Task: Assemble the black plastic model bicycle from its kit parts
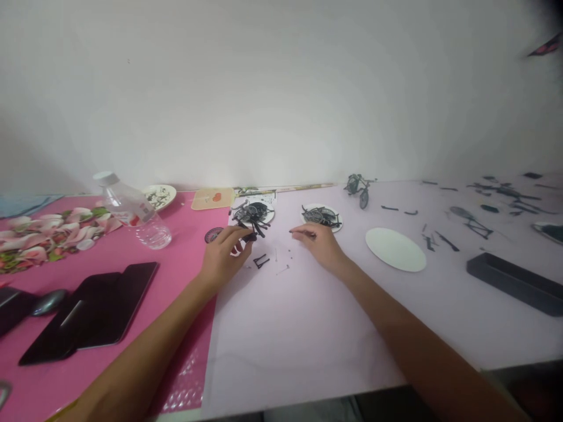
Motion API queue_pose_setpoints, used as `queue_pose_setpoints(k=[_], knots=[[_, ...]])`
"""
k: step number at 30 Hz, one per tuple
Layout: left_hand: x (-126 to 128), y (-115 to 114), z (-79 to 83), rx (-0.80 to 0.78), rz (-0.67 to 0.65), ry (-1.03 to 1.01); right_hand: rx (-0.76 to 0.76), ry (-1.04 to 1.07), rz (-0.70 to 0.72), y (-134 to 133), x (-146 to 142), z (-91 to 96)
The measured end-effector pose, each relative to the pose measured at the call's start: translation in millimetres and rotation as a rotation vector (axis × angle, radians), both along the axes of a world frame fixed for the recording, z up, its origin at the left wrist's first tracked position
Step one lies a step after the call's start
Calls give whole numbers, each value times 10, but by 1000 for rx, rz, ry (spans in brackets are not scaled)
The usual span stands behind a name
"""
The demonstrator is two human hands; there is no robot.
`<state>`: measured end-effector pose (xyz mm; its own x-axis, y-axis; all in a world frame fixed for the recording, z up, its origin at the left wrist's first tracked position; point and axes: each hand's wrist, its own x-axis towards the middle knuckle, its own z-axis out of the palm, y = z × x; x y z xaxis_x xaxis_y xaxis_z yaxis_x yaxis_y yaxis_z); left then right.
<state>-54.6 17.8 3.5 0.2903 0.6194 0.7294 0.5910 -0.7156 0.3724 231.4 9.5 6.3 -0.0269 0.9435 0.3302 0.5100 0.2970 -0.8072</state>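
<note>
My left hand [225,253] is closed, its thumb and fingers pinching a small black model bicycle part [250,237]. Behind it, a plate [271,215] carries a heap of black bicycle parts [253,212], which partly blends with the held piece. A black toy wheel [212,235] lies beside the left knuckles. My right hand [320,243] is pinched on a tiny dark piece too small to name, just in front of a second plate [338,227] of black parts [321,215]. Between the hands lie a small black bracket-like part [261,261] and several tiny pieces.
An assembled model bicycle [358,189] stands near the wall. To the right are a white plate [396,249], a dark tray [514,281] and scattered black parts [505,192]. On the left are a plastic bottle [132,211], dark flat devices [114,305] and artificial flowers [57,234].
</note>
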Motion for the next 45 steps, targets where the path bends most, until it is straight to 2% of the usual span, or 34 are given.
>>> queue_pose_setpoints(k=[6, 13, 20, 27, 34, 42, 45], knots=[[139, -136, -29, -70, -90, 3, -151, 242, 106, -100, -259, -38], [174, -157, -65, -130, -142, -39, -319, 440, 189, -204, -412, -14], [180, -158, -80, -168, -182, -42, -391, 510, 207, -232, -447, -16], [169, -156, -86, -167, -187, -32, -362, 464, 160, -235, -460, -30], [170, -139, -122, -159, -197, -23, -446, 525, 185, -226, -471, -81], [190, -165, -105, -135, -127, 0, -733, 865, 230, -193, -434, 40], [192, -174, -103, -122, -104, 1, -820, 973, 296, -164, -396, 42]])
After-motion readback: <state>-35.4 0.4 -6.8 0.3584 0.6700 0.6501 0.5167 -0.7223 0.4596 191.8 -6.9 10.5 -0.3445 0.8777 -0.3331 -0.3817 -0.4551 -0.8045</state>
